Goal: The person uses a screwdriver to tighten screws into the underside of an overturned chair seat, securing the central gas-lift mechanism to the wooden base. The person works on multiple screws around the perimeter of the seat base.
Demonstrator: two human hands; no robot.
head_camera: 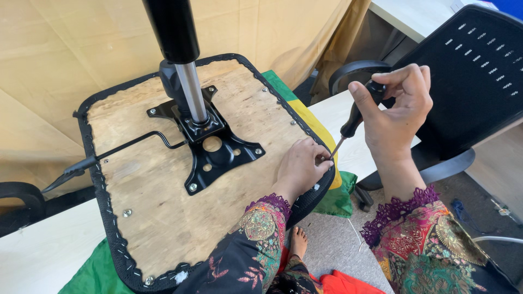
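Plywood underside of a chair seat (163, 212) fills most of my view, lying face down on a white table (38, 256) with a green cloth (92, 272) under it. Black fabric edging runs stapled round its rim. Bolted near the middle is a black metal plate (215, 155), with the gas column (182, 60) standing up out of it and a thin lever (114, 149) running off to the left edge. As far as I can judge, the plate is already fixed, since bolt heads show at its corners, and other small screws (127, 213) already sit along the wood near the rim. The work in hand is at the right edge of the seat, so I take it to be well along but not finished. A black chair back (479, 71) stands off to my right, well apart from the seat.

My left hand (299, 166) rests on the right rim of the seat, fingers curled and pinching at the spot where the tip meets the edge; whether they hold a screw I cannot tell. My right hand (400, 109) is closed round the black handle of a screwdriver (357, 117), held up and to the right, its shaft slanting down to the rim just beside my left fingertips.
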